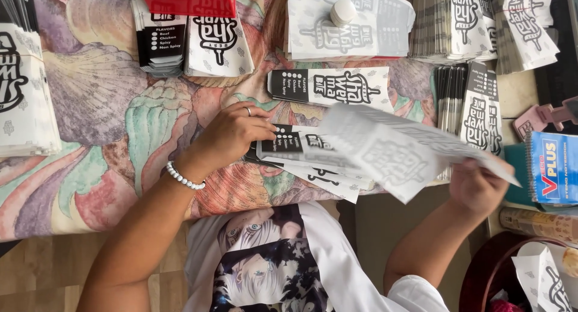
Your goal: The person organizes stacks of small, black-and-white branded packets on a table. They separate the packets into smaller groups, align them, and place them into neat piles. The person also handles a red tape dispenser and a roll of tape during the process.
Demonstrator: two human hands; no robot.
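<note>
Head view, hands point(232, 134) on flat paper sleeves point(313, 152)

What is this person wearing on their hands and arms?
Both forearms are bare. The left hand has a thin silver-coloured ring on one finger, and a bracelet of small white beads circles that wrist. The right hand is blurred; no ring or band can be made out on it. Near the right elbow, a white short sleeve shows.
</note>
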